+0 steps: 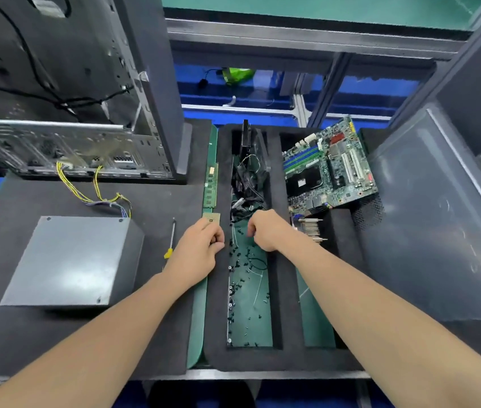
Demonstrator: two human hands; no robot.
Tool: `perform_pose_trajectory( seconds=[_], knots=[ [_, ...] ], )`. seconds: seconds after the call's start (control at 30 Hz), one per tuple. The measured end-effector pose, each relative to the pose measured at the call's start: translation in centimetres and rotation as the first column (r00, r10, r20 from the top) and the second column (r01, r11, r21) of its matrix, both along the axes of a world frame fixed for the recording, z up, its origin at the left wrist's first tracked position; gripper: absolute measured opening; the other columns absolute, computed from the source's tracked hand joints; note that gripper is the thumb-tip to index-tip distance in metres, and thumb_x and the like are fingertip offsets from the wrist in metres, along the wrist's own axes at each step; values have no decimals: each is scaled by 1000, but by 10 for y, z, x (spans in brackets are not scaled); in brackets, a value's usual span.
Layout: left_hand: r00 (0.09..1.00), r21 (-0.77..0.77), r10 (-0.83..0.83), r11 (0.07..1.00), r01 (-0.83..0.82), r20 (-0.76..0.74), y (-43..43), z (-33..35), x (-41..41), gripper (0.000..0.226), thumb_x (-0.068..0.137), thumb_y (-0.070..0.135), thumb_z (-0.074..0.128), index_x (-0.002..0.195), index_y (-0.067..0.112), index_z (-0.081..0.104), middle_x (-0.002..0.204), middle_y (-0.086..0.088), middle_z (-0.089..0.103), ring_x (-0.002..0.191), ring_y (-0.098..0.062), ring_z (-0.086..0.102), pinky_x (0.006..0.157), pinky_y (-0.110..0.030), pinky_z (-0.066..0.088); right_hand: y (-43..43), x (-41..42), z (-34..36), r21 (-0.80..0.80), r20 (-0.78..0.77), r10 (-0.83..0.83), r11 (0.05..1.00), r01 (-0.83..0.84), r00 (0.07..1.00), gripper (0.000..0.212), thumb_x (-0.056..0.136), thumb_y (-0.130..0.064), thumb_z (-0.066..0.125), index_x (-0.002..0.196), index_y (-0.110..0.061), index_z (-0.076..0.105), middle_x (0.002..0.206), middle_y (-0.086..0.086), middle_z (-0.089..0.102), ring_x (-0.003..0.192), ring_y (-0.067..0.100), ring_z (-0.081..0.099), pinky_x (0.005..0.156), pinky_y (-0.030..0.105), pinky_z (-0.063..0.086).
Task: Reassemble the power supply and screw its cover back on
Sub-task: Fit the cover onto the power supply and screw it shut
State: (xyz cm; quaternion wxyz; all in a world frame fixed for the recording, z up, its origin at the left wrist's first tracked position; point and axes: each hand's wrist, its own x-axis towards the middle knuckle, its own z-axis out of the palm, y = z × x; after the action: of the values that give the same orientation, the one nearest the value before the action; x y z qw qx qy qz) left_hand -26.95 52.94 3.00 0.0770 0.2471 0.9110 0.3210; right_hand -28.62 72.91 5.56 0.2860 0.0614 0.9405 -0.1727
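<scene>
closed grey power supply (68, 260) lies flat on the black mat (12, 334); yellow-handled screwdriver (171, 238) just to its right

Black foam bench top (12, 334) — grey power supply (68, 260) near left, screwdriver (171, 240) beside it, computer case (71, 148) far left, compartment tray (283, 334) right.

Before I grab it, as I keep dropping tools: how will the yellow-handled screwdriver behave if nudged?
The screwdriver looks slim, so probably light. Its straight shaft is likely stiff. Lying flat on the foam mat, it may roll slightly.
</scene>
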Motion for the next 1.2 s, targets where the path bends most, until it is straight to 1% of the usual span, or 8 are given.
perform_pose_trajectory(
  seconds=[0.13, 0.37, 0.5, 0.7, 0.87, 1.07, 1.13, 1.2],
  knots=[
    [999, 27, -14, 1000, 13, 40, -3, 1, -4, 22, 92, 5, 70, 84, 21, 56, 92, 5, 53, 83, -16, 53, 79, -31, 43, -13, -10, -17, 59, 168, 129, 988, -141, 977, 26, 94, -4, 66, 120, -5, 70, 122, 14, 71, 109, 31, 69, 95, 40, 58],
    [999, 42, -23, 999, 22, 43, -4, 1, -4, 16, 93, 4, 69, 87, 16, 60, 93, 5, 52, 85, -17, 53, 79, -30, 44, -27, 0, -43, 100, 180, 105, 987, -125, 978, 18, 96, -17, 66, 111, -8, 70, 115, 11, 71, 93, 28, 67, 76, 29, 51],
    [998, 55, -26, 998, 23, 54, -5, 1, -4, 16, 93, 5, 69, 87, 17, 60, 92, 6, 51, 84, -15, 52, 79, -28, 43, -29, -3, -49, 179, 83, 24, 983, -38, 996, 7, 90, -3, 67, 92, -5, 61, 109, 14, 65, 98, 31, 69, 75, 31, 52],
    [998, 54, -22, 998, 19, 63, -6, -2, -5, 15, 94, 6, 69, 88, 18, 60, 91, 10, 50, 84, -12, 52, 76, -20, 37, -31, -2, -50, 187, 9, -2, 982, 0, 1000, 17, 86, 10, 61, 92, -4, 56, 106, 17, 66, 104, 38, 70, 70, 35, 49],
    [998, 47, -24, 999, 21, 61, -7, -4, -6, 15, 94, 8, 69, 88, 19, 60, 91, 11, 49, 85, -10, 52, 76, -12, 38, -29, 1, -50, 180, 26, -22, 984, 17, 999, 18, 89, 10, 58, 104, 0, 61, 114, 17, 62, 104, 37, 66, 75, 36, 51],
    [998, 42, -18, 999, 15, 53, -7, -6, -6, 18, 93, 9, 70, 87, 22, 60, 88, 15, 48, 85, -6, 52, 74, -9, 36, -18, -5, -38, -77, 21, -193, 978, 194, 981, 18, 92, 3, 65, 105, -6, 74, 115, 15, 71, 103, 31, 71, 93, 36, 59],
    [999, 42, -14, 999, 12, 46, -7, -6, -7, 20, 93, 9, 71, 86, 24, 60, 88, 16, 48, 85, -4, 52, 73, -9, 36, -12, -5, -29, -271, 88, -329, 900, 340, 940, 22, 87, 12, 68, 92, -9, 71, 109, 20, 70, 99, 36, 73, 89, 43, 62],
    [999, 55, -8, 998, 5, 48, -7, -5, -7, 18, 91, 8, 72, 88, 23, 63, 87, 16, 49, 83, -1, 52, 73, -9, 36, -3, -2, -18, -459, 181, -456, 744, 485, 871, 28, 84, 19, 67, 87, -9, 64, 103, 26, 70, 88, 36, 73, 82, 51, 64]
  ],
)
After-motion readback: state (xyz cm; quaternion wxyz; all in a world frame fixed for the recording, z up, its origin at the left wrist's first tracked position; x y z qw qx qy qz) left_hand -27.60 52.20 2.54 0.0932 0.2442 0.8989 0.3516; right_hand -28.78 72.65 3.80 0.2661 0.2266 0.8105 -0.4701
